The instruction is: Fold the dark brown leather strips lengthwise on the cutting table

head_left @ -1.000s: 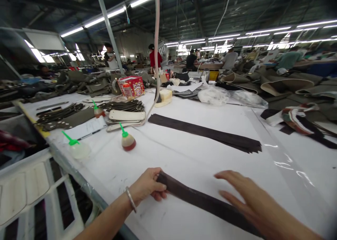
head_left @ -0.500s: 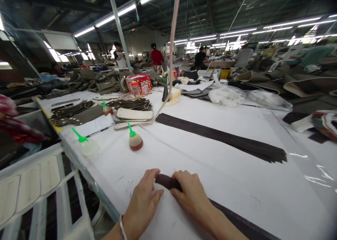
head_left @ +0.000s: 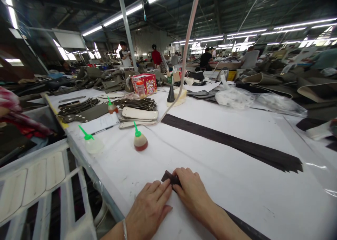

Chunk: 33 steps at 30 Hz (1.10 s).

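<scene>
A dark brown fabric strip [head_left: 243, 224] runs from under my right forearm up to my hands, its short end [head_left: 166, 176] bent and sticking out between them. My right hand [head_left: 193, 190] is closed around the strip close to that end, fingers curled over it. From the left, my left hand [head_left: 151, 206] lies low on the white table with fingers stretched out, its fingertips touching the strip by the bent end. What lies beneath the right palm is hidden. Farther back rests a flat stack of similar dark strips [head_left: 231, 141].
Two squeeze bottles with green nozzles, one with reddish liquid [head_left: 140, 142] and one pale [head_left: 94, 145], stand on the white table [head_left: 126, 162]. Beyond are cream straps [head_left: 139, 113], a notepad [head_left: 102, 123], and a hanging hose [head_left: 186, 43]. A white slatted rack [head_left: 37, 178] adjoins the left edge.
My left hand has turned palm-down and shifted right, its fingertips coming onto the strip. The strip's end, earlier smooth and curved, is now bent. The view has swung slightly left.
</scene>
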Tool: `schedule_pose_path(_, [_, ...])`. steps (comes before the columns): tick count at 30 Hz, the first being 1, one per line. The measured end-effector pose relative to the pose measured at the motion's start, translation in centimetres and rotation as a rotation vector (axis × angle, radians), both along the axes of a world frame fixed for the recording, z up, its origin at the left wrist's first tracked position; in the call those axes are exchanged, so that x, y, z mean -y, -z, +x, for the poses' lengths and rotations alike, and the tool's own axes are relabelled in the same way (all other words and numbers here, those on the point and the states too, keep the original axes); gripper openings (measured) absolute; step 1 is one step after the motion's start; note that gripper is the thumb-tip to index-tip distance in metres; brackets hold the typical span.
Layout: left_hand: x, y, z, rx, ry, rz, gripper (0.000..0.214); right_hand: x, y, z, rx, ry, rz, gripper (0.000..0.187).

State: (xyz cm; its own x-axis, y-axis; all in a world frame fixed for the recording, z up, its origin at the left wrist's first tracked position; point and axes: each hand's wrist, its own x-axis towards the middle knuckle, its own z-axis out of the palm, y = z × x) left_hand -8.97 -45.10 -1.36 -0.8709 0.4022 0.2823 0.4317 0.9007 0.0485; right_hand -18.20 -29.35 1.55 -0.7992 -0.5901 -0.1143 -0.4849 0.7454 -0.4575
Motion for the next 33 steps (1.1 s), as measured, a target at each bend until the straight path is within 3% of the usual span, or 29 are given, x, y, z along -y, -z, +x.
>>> schedule_pose_path(7, [0.6,0.5,-0.5,0.039,-0.041,0.001,0.041,0.8,0.0,-0.2,-0.018,0.013,0.018,0.026])
schedule_pose_path(12, [1.4,0.8,-0.5,0.012,-0.025,-0.023,0.040,0.7,0.7,-0.7,-0.016,-0.010,-0.072,0.028])
schedule_pose_path(23, [1.8,0.2,-0.8,0.039,-0.035,-0.039,0.037,0.3,2.1,-0.7,-0.012,-0.048,-0.262,0.031])
schedule_pose_path(33, [2.4,-0.5,-1.3,0.066,-0.011,-0.036,0.037,0.3,2.0,-0.9,0.002,-0.030,-0.256,0.032])
